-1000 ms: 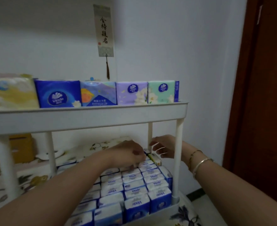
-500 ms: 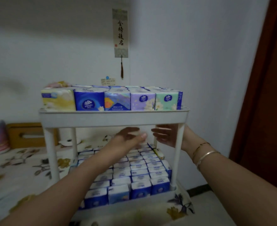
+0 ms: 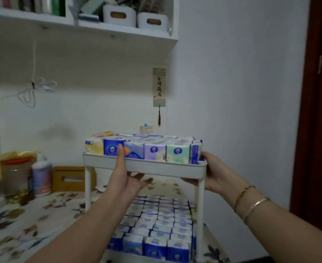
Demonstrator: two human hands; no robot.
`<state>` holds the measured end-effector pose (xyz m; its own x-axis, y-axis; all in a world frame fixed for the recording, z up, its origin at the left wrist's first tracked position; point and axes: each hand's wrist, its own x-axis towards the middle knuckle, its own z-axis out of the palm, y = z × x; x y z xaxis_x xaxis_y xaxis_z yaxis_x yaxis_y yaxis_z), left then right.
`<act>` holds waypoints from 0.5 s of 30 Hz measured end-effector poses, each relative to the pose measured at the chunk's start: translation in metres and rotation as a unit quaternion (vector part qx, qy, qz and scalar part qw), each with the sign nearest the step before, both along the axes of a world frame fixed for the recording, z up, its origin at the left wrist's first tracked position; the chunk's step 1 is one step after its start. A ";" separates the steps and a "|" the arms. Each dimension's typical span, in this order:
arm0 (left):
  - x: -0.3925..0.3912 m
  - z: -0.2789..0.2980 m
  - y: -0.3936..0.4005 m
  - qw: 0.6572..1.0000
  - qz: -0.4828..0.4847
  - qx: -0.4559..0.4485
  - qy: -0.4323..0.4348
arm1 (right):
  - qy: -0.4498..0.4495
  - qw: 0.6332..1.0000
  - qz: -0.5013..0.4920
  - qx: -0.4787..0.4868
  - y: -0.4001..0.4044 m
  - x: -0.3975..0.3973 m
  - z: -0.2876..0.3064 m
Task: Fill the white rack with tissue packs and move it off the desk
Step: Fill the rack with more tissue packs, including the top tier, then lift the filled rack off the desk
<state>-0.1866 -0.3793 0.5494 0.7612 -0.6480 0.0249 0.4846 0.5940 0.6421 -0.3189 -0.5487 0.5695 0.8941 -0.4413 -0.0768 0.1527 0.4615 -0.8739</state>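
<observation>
The white rack (image 3: 156, 167) stands on the desk's floral cloth (image 3: 33, 224) with two tiers. Colourful tissue packs (image 3: 154, 150) fill its top tray, and several rows of blue-and-white tissue packs (image 3: 156, 224) fill the bottom tray. My left hand (image 3: 124, 179) grips the top tray's front rim, thumb up against a blue pack and fingers underneath. At the tray's right end, my right hand (image 3: 215, 173) holds the corner, fingers under it.
A jar (image 3: 16, 175), a white bottle (image 3: 41, 177) and a wooden tissue box (image 3: 69, 179) sit on the desk left of the rack. A wall shelf (image 3: 118, 29) hangs overhead. A dark door (image 3: 319, 111) stands at the right, past the desk edge.
Both hands left the lower tier's packs and rose to the top tray, now holding it at the front and right end. The view has drawn back and up.
</observation>
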 end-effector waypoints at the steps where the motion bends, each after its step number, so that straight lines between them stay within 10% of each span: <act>1: 0.002 0.002 0.003 1.000 0.000 -0.013 0.016 | -0.009 1.000 0.012 0.002 0.010 -0.001 0.000; 15: -0.037 0.037 0.135 0.987 0.061 0.117 -0.096 | 0.117 0.928 0.179 -0.305 0.157 -0.025 0.004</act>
